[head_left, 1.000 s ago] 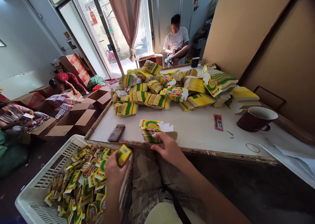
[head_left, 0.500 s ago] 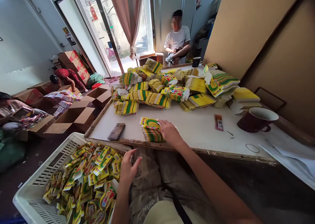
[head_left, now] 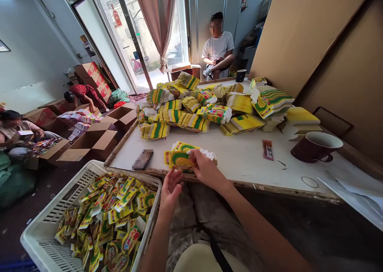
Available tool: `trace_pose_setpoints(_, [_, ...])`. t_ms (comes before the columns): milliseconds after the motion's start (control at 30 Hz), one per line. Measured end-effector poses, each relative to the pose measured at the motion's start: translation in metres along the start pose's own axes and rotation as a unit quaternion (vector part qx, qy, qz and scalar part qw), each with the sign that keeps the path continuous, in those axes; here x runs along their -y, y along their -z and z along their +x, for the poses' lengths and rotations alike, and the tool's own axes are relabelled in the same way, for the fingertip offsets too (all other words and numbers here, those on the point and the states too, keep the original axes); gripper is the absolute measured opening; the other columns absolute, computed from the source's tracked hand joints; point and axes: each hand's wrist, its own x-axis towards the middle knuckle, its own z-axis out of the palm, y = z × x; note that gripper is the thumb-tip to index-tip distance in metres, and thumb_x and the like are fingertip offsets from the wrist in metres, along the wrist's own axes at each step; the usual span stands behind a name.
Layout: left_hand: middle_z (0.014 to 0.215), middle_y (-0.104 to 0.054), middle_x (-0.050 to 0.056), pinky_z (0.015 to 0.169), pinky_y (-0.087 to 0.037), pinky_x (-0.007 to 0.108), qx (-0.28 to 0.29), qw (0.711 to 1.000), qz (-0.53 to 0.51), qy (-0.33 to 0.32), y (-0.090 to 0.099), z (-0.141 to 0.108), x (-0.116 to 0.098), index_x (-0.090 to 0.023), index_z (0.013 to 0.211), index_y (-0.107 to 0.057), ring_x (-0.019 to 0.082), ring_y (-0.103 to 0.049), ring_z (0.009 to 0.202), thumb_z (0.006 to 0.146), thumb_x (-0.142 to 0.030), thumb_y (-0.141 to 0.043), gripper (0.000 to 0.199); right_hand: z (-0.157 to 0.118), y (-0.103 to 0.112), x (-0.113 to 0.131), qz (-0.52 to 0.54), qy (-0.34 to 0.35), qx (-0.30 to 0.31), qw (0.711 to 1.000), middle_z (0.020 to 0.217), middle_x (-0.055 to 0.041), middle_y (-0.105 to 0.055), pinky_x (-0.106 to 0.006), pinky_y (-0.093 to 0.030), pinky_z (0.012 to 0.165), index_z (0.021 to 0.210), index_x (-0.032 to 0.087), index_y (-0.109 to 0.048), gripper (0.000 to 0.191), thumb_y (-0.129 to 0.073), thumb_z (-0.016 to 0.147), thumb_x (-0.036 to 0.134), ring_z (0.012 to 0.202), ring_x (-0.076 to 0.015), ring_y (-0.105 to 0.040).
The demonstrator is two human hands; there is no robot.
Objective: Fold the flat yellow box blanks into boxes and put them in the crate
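My right hand (head_left: 206,170) pinches the right end of a flat yellow and green printed carton (head_left: 177,159), held just above the table's front edge. Behind and under it lies a small stack of flat cartons (head_left: 181,145), mostly covered by the held one and my hand. My left hand (head_left: 171,187) is just below the carton's left end with fingers apart; whether a fingertip touches it, I cannot tell. To my left stands a white plastic basket (head_left: 34,234) with many yellow printed cartons (head_left: 119,208) in it.
Bundles of flat cartons (head_left: 193,120) are heaped across the table (head_left: 239,156). A blurred phone-like object (head_left: 143,159), a small packet (head_left: 267,149) and a dark mug (head_left: 314,146) lie nearby. Open cardboard boxes (head_left: 89,144) and two people are at left; another person (head_left: 218,48) sits behind.
My right hand has lifted one carton off the stack and drawn it slightly toward me. My left hand has moved right and up, close to that carton.
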Motion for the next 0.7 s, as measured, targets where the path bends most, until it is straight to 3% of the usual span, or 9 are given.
trace_pose_setpoints(100, [0.113,-0.069,0.008,0.096,-0.051,0.041,-0.060,0.983,-0.169,-0.033,-0.014,0.006,-0.009,-0.023,0.112,-0.065,0.025,-0.064,0.109,0.077,-0.060,-0.067,0.050,-0.028,-0.017,0.015,0.210,0.030,0.101,0.972,0.090,-0.0010,-0.061,-0.029,-0.049,0.075,0.115,0.023,-0.047,0.043,-0.054,0.077,0.003,0.079,-0.0161,-0.059])
trace_pose_setpoints(233, [0.080,-0.065,0.002,0.081,-0.054,0.034,-0.095,0.959,-0.258,-0.073,-0.022,0.007,-0.021,-0.021,0.089,-0.066,0.018,-0.064,0.081,0.081,-0.060,-0.063,0.040,-0.051,-0.041,0.026,0.400,-0.015,0.122,0.908,0.104,-0.0028,-0.062,-0.032,-0.047,0.089,0.117,0.024,-0.049,0.042,-0.067,0.079,0.017,0.097,-0.0173,-0.059])
trace_pose_setpoints(300, [0.070,-0.058,-0.001,0.071,-0.053,0.028,-0.114,0.957,-0.247,-0.106,-0.023,0.006,-0.019,-0.021,0.082,-0.063,0.014,-0.059,0.069,0.078,-0.063,-0.065,0.042,-0.055,-0.051,0.028,0.421,-0.027,0.129,0.898,0.108,-0.0024,-0.062,-0.033,-0.044,0.093,0.116,0.023,-0.051,0.048,-0.073,0.074,0.018,0.103,-0.0185,-0.057])
trace_pose_setpoints(400, [0.071,-0.058,-0.001,0.066,-0.051,0.023,-0.157,0.965,-0.185,-0.098,-0.017,-0.001,-0.008,-0.021,0.080,-0.064,0.013,-0.057,0.067,0.070,-0.067,-0.070,0.048,-0.057,-0.061,0.026,0.398,-0.069,0.113,0.908,0.095,0.0015,-0.062,-0.029,-0.044,0.081,0.115,0.023,-0.055,0.053,-0.077,0.067,0.015,0.089,-0.0163,-0.055])
trace_pose_setpoints(467, [0.083,-0.065,0.001,0.074,-0.053,0.025,-0.153,0.977,-0.128,-0.074,-0.011,-0.007,0.000,-0.021,0.090,-0.067,0.016,-0.062,0.078,0.065,-0.067,-0.073,0.053,-0.057,-0.063,0.021,0.396,-0.107,0.079,0.908,0.083,0.0041,-0.059,-0.027,-0.043,0.072,0.113,0.022,-0.057,0.049,-0.075,0.068,0.018,0.078,-0.0145,-0.054])
trace_pose_setpoints(567, [0.098,-0.071,0.005,0.083,-0.053,0.029,-0.117,0.990,-0.041,-0.060,0.001,-0.016,0.007,-0.019,0.099,-0.069,0.020,-0.066,0.091,0.066,-0.056,-0.079,0.051,-0.057,-0.059,0.015,0.419,-0.121,0.058,0.898,0.085,0.0018,-0.064,-0.027,-0.045,0.072,0.107,0.020,-0.061,0.035,-0.072,0.074,0.027,0.078,-0.0152,-0.056])
trace_pose_setpoints(700, [0.080,-0.074,0.003,0.075,-0.054,0.031,-0.133,0.989,0.040,-0.044,0.016,-0.020,0.004,-0.016,0.082,-0.073,0.019,-0.067,0.074,0.068,-0.046,-0.080,0.034,-0.059,-0.047,0.009,0.363,-0.107,0.065,0.923,0.082,-0.0023,-0.071,-0.030,-0.049,0.071,0.090,0.018,-0.071,0.019,-0.066,0.081,0.034,0.075,-0.0183,-0.061])
